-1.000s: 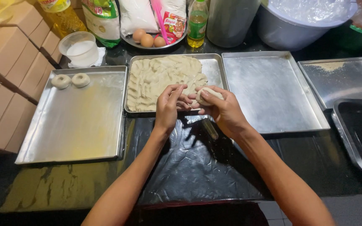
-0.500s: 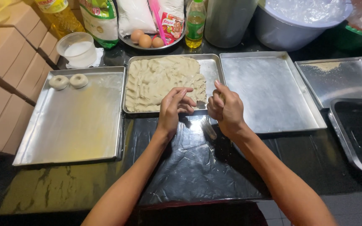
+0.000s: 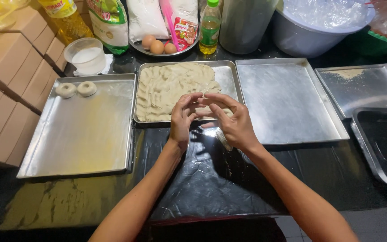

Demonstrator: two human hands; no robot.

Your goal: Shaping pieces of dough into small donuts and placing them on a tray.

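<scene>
Far left of the dough tray (image 3: 229, 71): stacked brown boxes (image 3: 10, 89), cut off by the frame edge. Next toward the dough tray, a plastic cup (image 3: 85, 54) holding something white, then a wide metal tray (image 3: 86, 134) bearing just two dough rings (image 3: 75, 89) at its far left corner, side by side and touching or nearly so. Behind the dough tray, a round plate (image 3: 164, 50) with three eggs (image 3: 158, 45) and packets, flanked by oil bottles and bags, tops cut off.

Inside the dough tray, a flat mass of pale dough (image 3: 171, 87) filling all but a bare strip on the right side. At that tray's near right corner, left hand (image 3: 182, 118) and right hand (image 3: 234, 123) held together, fingertips meeting over the rim. Both sets of fingers curled narrowly inward, apparently pinching a small dough piece (image 3: 204, 111) between them; piece mostly hidden by the fingers, so shape and long axis cannot be told. Pale blur below the right palm, hard to make out.

Right of the dough tray, a bare metal tray (image 3: 287, 103), long axis running away from the viewer. Farther right, another tray (image 3: 368, 87) with a dusting of crumbs at its far edge, and a dark pan (image 3: 381, 143) cut off at the frame edge. Behind those, a grey basin (image 3: 301, 38) covered with clear film, contents hidden.
</scene>
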